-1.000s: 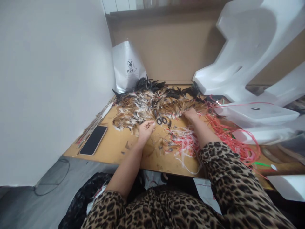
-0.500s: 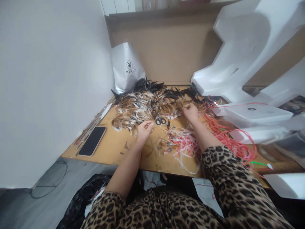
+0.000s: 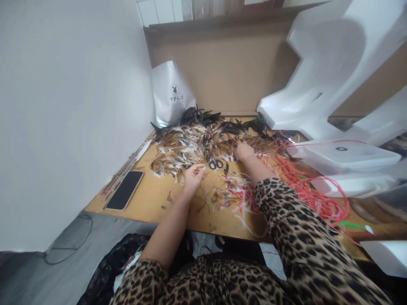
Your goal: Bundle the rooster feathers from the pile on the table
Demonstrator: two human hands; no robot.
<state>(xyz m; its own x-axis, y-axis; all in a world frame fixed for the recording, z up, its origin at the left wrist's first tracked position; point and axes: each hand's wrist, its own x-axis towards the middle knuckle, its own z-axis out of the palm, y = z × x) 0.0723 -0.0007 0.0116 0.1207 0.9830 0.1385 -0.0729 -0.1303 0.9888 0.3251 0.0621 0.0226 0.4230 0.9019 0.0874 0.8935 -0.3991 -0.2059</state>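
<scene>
Feather pile: brown, white and black feathers heaped along the far edge of the table, spreading from the far-left corner toward the middle.

Right hand: at the near edge of the pile, right of centre, palm down; fingers curled into the feathers, though whether they grip any cannot be told.

Left hand: resting on the table just near of the pile's left half, fingers loosely bent, holding nothing visible.

Scissors: small and black, lying flat between the two hands and about as close to one as the other, handles toward the left hand.

Red and white strips: tangled toward the near edge, under the right forearm.

Phone: flat, screen dark, by the left edge.
</scene>
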